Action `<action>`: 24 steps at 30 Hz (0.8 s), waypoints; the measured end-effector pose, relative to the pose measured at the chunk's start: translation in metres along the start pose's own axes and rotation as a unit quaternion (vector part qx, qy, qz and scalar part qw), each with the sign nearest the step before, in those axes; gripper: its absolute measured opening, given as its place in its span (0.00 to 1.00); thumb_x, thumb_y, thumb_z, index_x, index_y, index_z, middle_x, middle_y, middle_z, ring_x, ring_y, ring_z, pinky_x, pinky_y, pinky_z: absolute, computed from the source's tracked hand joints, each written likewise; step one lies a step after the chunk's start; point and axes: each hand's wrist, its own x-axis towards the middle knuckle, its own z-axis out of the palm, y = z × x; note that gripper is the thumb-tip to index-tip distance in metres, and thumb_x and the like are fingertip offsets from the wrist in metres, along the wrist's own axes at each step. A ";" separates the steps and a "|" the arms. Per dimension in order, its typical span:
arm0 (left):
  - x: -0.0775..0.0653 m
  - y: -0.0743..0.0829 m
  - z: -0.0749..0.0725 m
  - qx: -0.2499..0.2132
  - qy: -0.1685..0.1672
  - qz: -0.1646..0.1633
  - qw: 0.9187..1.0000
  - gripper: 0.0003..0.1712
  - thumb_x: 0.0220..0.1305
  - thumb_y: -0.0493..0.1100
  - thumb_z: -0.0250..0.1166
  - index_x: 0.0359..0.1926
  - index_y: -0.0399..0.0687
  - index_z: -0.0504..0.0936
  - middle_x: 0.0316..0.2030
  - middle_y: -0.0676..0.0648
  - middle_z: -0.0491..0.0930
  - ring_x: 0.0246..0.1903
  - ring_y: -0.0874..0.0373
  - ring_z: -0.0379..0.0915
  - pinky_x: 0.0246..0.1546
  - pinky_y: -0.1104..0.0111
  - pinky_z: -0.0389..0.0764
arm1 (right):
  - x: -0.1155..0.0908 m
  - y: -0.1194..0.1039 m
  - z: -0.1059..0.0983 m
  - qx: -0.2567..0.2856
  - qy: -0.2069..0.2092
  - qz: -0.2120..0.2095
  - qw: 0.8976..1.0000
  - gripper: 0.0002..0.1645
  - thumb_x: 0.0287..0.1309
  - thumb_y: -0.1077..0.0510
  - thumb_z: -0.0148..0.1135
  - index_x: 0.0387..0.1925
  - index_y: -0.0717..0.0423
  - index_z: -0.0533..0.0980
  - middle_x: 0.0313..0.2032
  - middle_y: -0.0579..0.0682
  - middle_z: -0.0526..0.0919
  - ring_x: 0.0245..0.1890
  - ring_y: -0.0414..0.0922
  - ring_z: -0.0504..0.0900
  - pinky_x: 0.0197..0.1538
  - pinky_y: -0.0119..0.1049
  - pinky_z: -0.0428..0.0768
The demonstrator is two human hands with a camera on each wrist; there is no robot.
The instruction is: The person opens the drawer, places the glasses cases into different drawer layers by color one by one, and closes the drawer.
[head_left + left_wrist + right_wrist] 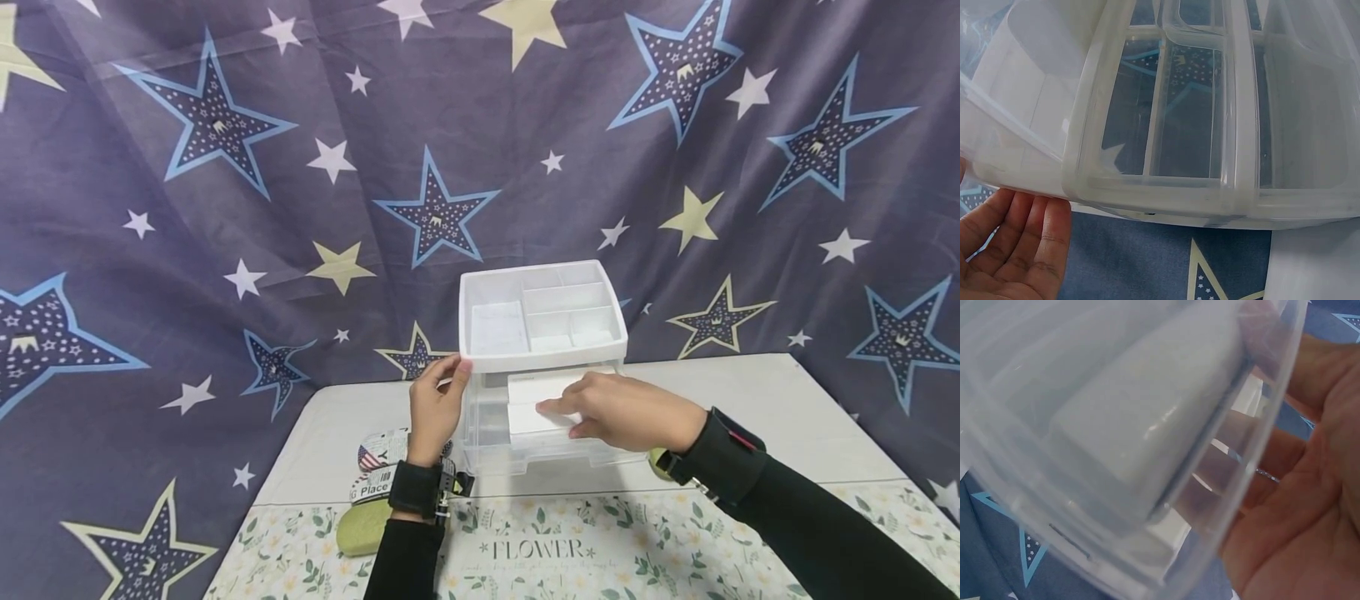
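Observation:
A white drawer organizer [543,362] with a compartmented top stands upright before me, and its clear drawer [495,461] is pulled out toward me. My left hand [437,408] holds the front left corner of the top, thumb on the rim. In the left wrist view its fingers [1041,231] lie along the rim's side. Over the drawer, my right hand [626,408] grips a white box [525,419] inside it. The right wrist view shows this box [1147,419] through the clear wall, with fingers [1235,434] against it. Another white surface [540,385] lies behind it.
Left of the organizer, printed fabric [375,471] with a flag pattern lies by a green object [362,529]. Another green object [660,463] is partly hidden near my right wrist. A floral cloth [532,575] covers the table's front; a star-patterned curtain [480,100] hangs behind.

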 end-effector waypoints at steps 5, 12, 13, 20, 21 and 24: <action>0.001 -0.001 -0.002 0.008 0.002 0.000 1.000 0.20 0.71 0.50 0.68 0.54 0.41 0.86 0.47 0.44 0.85 0.47 0.52 0.83 0.49 0.58 0.85 | 0.002 0.002 0.003 0.004 0.000 0.021 1.000 0.30 0.58 0.58 0.75 0.63 0.54 0.80 0.42 0.45 0.89 0.35 0.34 0.82 0.39 0.31 0.82; 0.001 0.002 -0.001 0.018 -0.007 -0.002 1.000 0.23 0.72 0.52 0.66 0.56 0.38 0.85 0.48 0.43 0.85 0.49 0.50 0.82 0.50 0.58 0.84 | 0.002 0.004 0.006 0.004 0.002 0.044 0.999 0.31 0.56 0.57 0.76 0.62 0.55 0.80 0.46 0.48 0.89 0.37 0.37 0.85 0.41 0.33 0.84; 0.001 0.003 -0.001 0.021 -0.007 -0.003 1.000 0.23 0.72 0.53 0.66 0.56 0.38 0.85 0.48 0.43 0.85 0.49 0.50 0.83 0.50 0.58 0.84 | 0.003 0.004 0.007 0.005 0.002 0.046 0.999 0.31 0.55 0.57 0.77 0.62 0.55 0.80 0.46 0.48 0.89 0.36 0.36 0.84 0.40 0.33 0.83; 0.001 0.003 -0.001 0.024 -0.007 -0.007 1.000 0.24 0.73 0.53 0.65 0.56 0.37 0.85 0.49 0.43 0.84 0.49 0.51 0.82 0.51 0.60 0.84 | 0.004 0.004 0.007 0.009 0.000 0.060 0.998 0.31 0.54 0.57 0.78 0.61 0.56 0.81 0.40 0.47 0.89 0.25 0.31 0.73 0.32 0.30 0.76; 0.001 0.002 -0.001 0.023 -0.007 -0.008 1.000 0.24 0.73 0.53 0.65 0.56 0.37 0.85 0.49 0.43 0.84 0.49 0.51 0.82 0.51 0.60 0.84 | 0.004 0.004 0.007 0.008 0.000 0.061 0.998 0.31 0.54 0.57 0.78 0.60 0.56 0.81 0.40 0.47 0.89 0.24 0.31 0.72 0.32 0.29 0.75; 0.001 0.002 0.000 0.023 -0.007 -0.008 1.000 0.24 0.73 0.53 0.65 0.56 0.37 0.85 0.49 0.43 0.84 0.49 0.51 0.82 0.51 0.60 0.84 | 0.003 0.005 0.007 0.004 -0.001 0.061 0.998 0.27 0.55 0.57 0.78 0.57 0.56 0.83 0.36 0.44 0.87 0.25 0.31 0.72 0.32 0.30 0.74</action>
